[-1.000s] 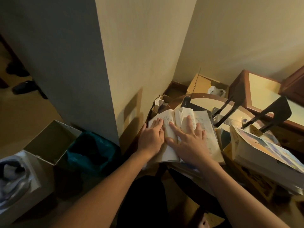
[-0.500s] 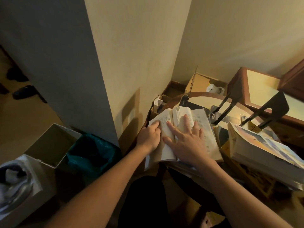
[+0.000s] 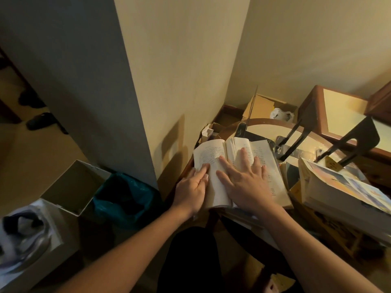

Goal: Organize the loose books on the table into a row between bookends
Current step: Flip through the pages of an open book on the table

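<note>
An open paperback (image 3: 208, 153) with printed text lies flat at the near left of the round table (image 3: 266, 123). My right hand (image 3: 245, 182) presses flat on its right-hand pages, fingers spread. My left hand (image 3: 191, 189) rests on the left page, its index finger stretched forward along the lower edge. Two black metal bookends (image 3: 359, 138) (image 3: 294, 134) stand on the table behind the book. To the right lies a thick book with a pale colourful cover (image 3: 347, 187) on top of other books.
A wall corner (image 3: 135, 102) juts out close to the left of the table. Below it on the floor are a teal-lined bin (image 3: 122, 197) and an open white box (image 3: 69, 187). A cardboard box (image 3: 262, 106) and a wooden side table (image 3: 338, 111) stand behind.
My left hand has slid back toward the lower edge of the left page, leaving more of the page bare. My right hand stays pressed on the right pages.
</note>
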The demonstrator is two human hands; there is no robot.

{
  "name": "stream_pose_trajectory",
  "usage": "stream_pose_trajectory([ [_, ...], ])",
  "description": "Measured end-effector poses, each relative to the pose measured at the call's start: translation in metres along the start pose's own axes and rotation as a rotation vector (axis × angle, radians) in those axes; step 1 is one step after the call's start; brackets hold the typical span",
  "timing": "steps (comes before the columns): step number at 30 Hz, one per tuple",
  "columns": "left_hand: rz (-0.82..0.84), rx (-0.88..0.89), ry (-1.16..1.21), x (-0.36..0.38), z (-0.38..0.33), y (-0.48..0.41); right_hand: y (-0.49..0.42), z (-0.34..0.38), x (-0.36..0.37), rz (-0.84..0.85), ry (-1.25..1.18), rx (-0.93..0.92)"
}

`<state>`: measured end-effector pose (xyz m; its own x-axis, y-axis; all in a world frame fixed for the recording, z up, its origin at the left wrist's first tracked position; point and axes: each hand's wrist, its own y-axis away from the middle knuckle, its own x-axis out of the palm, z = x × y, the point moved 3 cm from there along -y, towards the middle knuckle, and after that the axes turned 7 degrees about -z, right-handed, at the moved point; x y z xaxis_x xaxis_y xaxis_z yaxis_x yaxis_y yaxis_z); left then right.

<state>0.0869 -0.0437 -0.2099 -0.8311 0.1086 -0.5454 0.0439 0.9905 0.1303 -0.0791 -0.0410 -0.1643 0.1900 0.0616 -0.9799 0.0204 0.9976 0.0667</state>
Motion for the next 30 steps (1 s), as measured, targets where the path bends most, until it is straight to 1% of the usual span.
stream_pose_trajectory([
  [3, -0.009, -0.006, -0.137, 0.003, -0.008, -0.023, 0.000, 0.000, -0.002, 0.007, -0.030, 0.009],
  [5, -0.092, 0.101, -0.258, 0.004, -0.017, -0.023, 0.001, 0.000, -0.002, 0.013, -0.026, 0.002],
  [7, -0.179, 0.231, -0.325, 0.004, -0.023, -0.014, 0.001, -0.001, -0.002, 0.016, -0.026, -0.004],
  [9, -0.187, 0.291, -0.339, 0.005, -0.021, -0.004, 0.001, -0.002, -0.001, 0.016, -0.020, -0.008],
  [15, -0.133, 0.181, -0.193, 0.014, 0.006, 0.000, 0.001, -0.003, 0.001, 0.006, -0.011, -0.008],
  [20, -0.063, 0.007, -0.195, 0.010, -0.001, -0.018, 0.000, -0.003, 0.000, 0.023, 0.005, -0.008],
  [24, -0.001, -0.063, -0.138, 0.004, -0.005, -0.034, 0.000, -0.002, 0.001, 0.018, 0.012, -0.006],
  [28, 0.059, -0.102, 0.023, 0.005, -0.001, -0.022, 0.000, -0.003, 0.001, 0.028, 0.001, -0.003],
  [30, 0.102, -0.181, 0.147, 0.008, 0.008, -0.010, 0.000, -0.003, 0.002, 0.029, 0.005, -0.004],
])
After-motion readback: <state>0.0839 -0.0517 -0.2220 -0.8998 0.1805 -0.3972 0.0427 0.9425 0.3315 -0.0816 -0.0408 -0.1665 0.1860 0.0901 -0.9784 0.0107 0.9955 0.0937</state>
